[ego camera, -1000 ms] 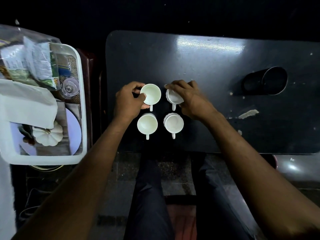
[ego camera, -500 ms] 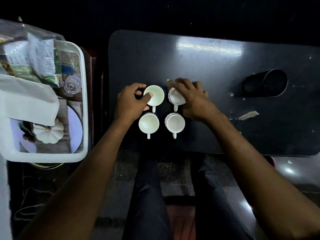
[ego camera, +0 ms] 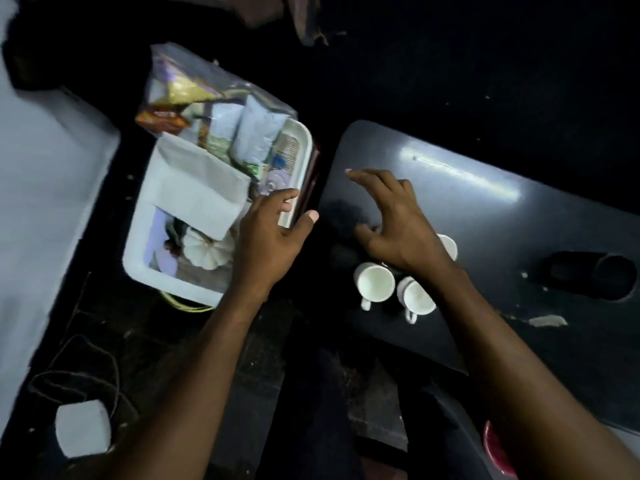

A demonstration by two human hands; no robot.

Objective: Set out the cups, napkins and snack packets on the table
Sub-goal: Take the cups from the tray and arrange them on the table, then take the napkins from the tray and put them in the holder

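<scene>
White cups stand grouped on the dark table (ego camera: 485, 216): one (ego camera: 374, 283), a second (ego camera: 415, 296), and the rim of a third (ego camera: 449, 244) behind my right hand. My right hand (ego camera: 398, 223) hovers open above them with fingers spread, holding nothing. My left hand (ego camera: 273, 233) is open over the right rim of the white tray (ego camera: 138, 261), empty. In the tray lie a folded white napkin (ego camera: 197, 188) and several snack packets (ego camera: 242, 133).
A black cylinder (ego camera: 595, 277) lies on its side at the table's right. The tray also holds a white pumpkin-shaped object (ego camera: 207, 251) and a clear glass (ego camera: 275, 180). A white block (ego camera: 83, 431) with cables sits on the floor at the lower left.
Both hands have let go of the two far cups. My left hand moved left to the tray, my right hand lifted open. The view swung left and tilted.
</scene>
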